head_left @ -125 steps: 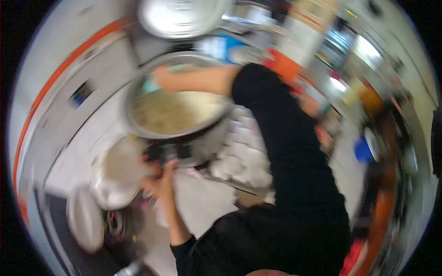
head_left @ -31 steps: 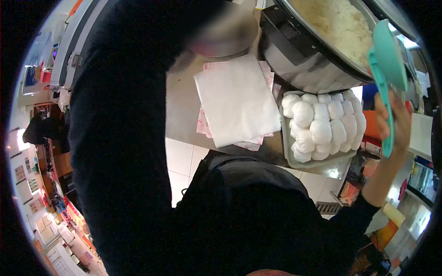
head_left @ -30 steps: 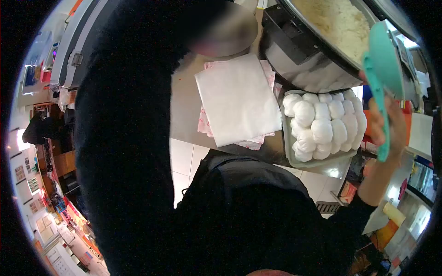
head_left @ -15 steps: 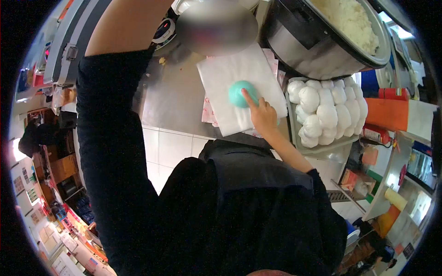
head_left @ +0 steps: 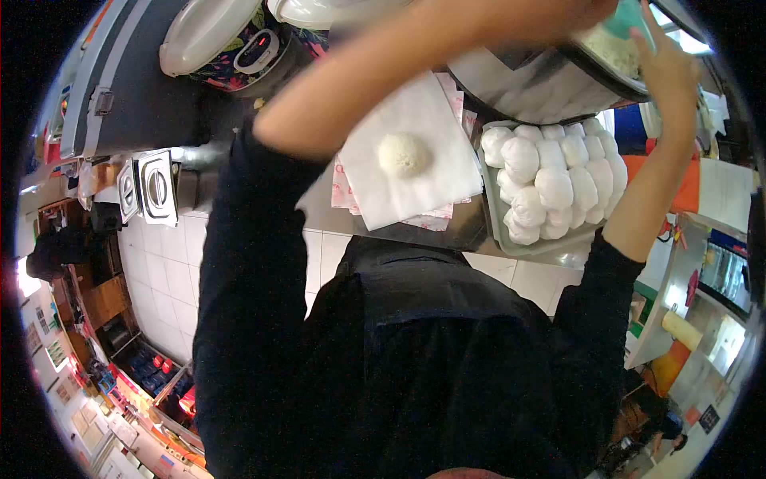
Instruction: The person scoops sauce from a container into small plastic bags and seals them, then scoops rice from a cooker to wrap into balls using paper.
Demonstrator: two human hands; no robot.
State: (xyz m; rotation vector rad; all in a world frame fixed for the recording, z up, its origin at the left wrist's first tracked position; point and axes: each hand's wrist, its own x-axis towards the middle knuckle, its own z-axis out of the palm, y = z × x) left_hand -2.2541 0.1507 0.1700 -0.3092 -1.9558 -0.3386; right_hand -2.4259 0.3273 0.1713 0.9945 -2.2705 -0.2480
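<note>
A rounded mound of white rice (head_left: 404, 155) sits on a stack of white paper sheets (head_left: 383, 195), with red-printed paper beneath. My right hand (head_left: 669, 72) is raised at the upper right, its fingers round the teal bowl (head_left: 621, 19) over the large rice cooker (head_left: 519, 88). My left forearm crosses above the paper, and my left hand (head_left: 578, 14) is by the cooker's opening beside the bowl. That hand is blurred and partly cut off by the frame edge, so its fingers cannot be made out. Rice (head_left: 610, 52) shows inside the cooker.
Right of the paper, a tray (head_left: 496, 227) holds several white wrapped bundles (head_left: 554, 188). Two patterned cookers with white lids (head_left: 203, 32) stand at the upper left. Metal containers with lids (head_left: 157, 188) are at the left. The counter's front edge runs below the paper.
My right hand has lifted the teal bowl off the paper to the cooker, uncovering the rice mound. My left arm has swung right across the counter. The view has shifted.
</note>
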